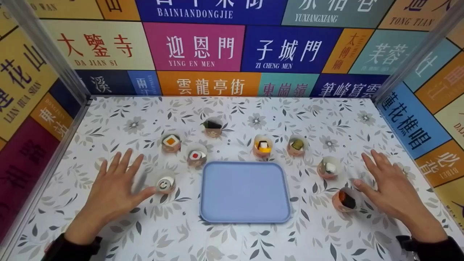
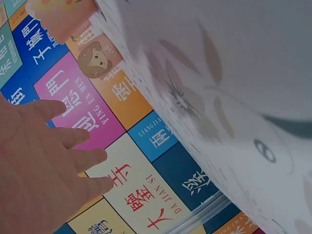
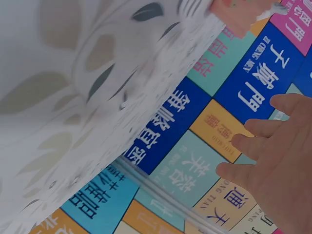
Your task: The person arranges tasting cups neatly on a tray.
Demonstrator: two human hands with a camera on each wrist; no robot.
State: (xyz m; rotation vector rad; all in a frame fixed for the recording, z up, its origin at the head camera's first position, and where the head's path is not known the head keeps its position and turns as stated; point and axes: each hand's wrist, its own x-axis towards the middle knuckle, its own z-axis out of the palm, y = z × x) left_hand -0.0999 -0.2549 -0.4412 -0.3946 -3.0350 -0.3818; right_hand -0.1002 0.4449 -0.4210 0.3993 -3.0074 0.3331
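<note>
My left hand (image 1: 116, 188) holds nothing, fingers spread. Its thumb tip lies close beside a paper cup (image 1: 171, 190) with a small white sushi roll (image 1: 165, 185); I cannot tell whether they touch. On the right, my right hand (image 1: 393, 190) is likewise spread and bare. Nearest to it stands a cup (image 1: 340, 204) with a dark-wrapped, orange-topped sushi piece (image 1: 347, 200). Between the hands lies a light blue tray (image 1: 245, 192) with nothing on it. Both wrist views show outstretched fingers, and pinkish cups (image 2: 61, 22) appear at the left wrist view's top.
Behind the tray, more cups form an arc. They hold a red-centred roll (image 1: 195, 155), an orange-centred one (image 1: 170, 141), a dark green piece (image 1: 213, 124), a yellow one (image 1: 263, 146), a green one (image 1: 297, 145) and a white one (image 1: 330, 168). Sign-patterned walls (image 1: 199, 47) enclose the leaf-print table (image 1: 232, 241).
</note>
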